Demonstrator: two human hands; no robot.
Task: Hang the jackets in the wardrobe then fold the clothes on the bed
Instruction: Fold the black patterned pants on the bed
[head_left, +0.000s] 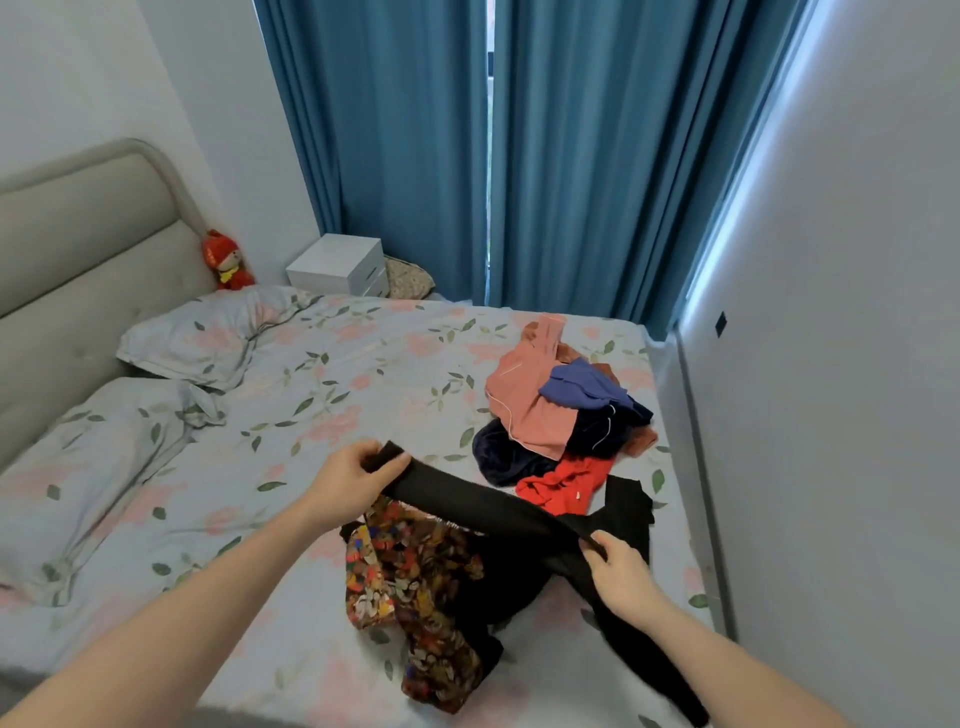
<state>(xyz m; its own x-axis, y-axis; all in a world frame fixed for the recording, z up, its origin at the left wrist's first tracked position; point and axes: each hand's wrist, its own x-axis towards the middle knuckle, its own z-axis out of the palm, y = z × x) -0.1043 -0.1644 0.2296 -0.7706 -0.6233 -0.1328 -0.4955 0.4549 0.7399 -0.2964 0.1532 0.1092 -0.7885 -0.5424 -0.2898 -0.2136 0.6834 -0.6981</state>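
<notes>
Head view, hands: left hand (349, 475) pinches one end of the black garment (483, 512); right hand (621, 574) grips it further along.
Step done well: I judge it best to pull the strip taut and level, then lay it flat before folding.
Black garment: dark, soft, stretched between both hands over the near bed (332, 374), above a patterned garment (415, 587).
Pile (561, 410): unfolded clothes, far right.

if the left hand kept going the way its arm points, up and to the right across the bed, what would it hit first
Probably the clothes pile, its dark navy edge first. The left hand grips the black garment, and only bare bedsheet lies between. Depth is unclear.
</notes>
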